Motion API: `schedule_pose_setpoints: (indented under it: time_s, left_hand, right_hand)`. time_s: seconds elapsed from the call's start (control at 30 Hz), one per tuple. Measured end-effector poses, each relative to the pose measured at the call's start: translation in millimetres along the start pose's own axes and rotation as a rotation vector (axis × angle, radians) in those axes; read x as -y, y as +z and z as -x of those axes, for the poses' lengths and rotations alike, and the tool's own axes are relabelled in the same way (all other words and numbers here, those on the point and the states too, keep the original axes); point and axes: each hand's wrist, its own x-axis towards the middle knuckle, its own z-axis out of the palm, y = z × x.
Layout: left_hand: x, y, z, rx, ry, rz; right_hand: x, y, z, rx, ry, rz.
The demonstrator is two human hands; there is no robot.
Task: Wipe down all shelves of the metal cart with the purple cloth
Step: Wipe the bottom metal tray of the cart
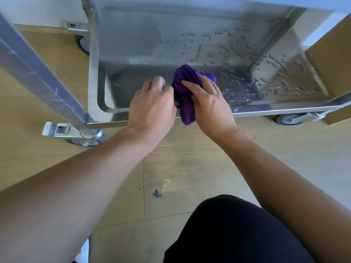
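My right hand [210, 103] wraps the bunched purple cloth [187, 82] over the front rim of the cart's bottom shelf [152, 44], probably wadding it for the water droplets [266, 82] beyond. My left hand [152, 105] curls against it; I cannot tell whether it pinches.

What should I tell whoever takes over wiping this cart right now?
Right hand grips the bunched purple cloth over the front rim of the bottom shelf. Left hand is curled against the cloth; grip unclear.
Done: the shelf's left part looks mostly wiped.
Left: water droplets across its right half; the other shelves' state is not visible.
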Motion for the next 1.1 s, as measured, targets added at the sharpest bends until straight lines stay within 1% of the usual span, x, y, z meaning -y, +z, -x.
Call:
schedule_pose_setpoints:
  time_s: [0.13,0.23,0.43,0.57,0.67,0.8,0.83,0.93,1.03,1.1]
  left_hand:
    - [-13,9,-1,0.041,0.062,0.019]
    - [-19,17,-3,0.060,0.071,0.013]
    - [-26,32,-8,0.058,0.134,0.008]
    - [-24,41,-4,0.037,0.145,0.017]
    - [-22,44,-2,0.023,0.157,0.011]
    - [-24,42,1,0.027,0.141,0.021]
    - [-23,40,1,0.035,0.141,0.026]
    - [-18,37,-1,0.069,0.148,0.036]
    - [-10,30,2,0.087,0.160,0.014]
    - [-1,22,9,0.085,0.121,-0.017]
  right_hand:
    - [-21,-13,6,0.004,0.059,0.014]
    - [-42,-25,12,0.006,0.134,0.032]
    - [-85,-48,20,0.006,0.312,0.092]
    - [-92,-50,24,-0.006,0.413,0.086]
    - [-70,-39,22,-0.019,0.396,0.088]
    - [-29,-17,17,0.022,0.193,0.051]
    - [-26,-16,15,0.027,0.167,0.042]
    - [-34,-21,11,0.026,0.174,0.007]
    - [-50,-28,13,0.003,0.251,0.005]
    - [-52,-29,12,0.008,0.299,0.014]
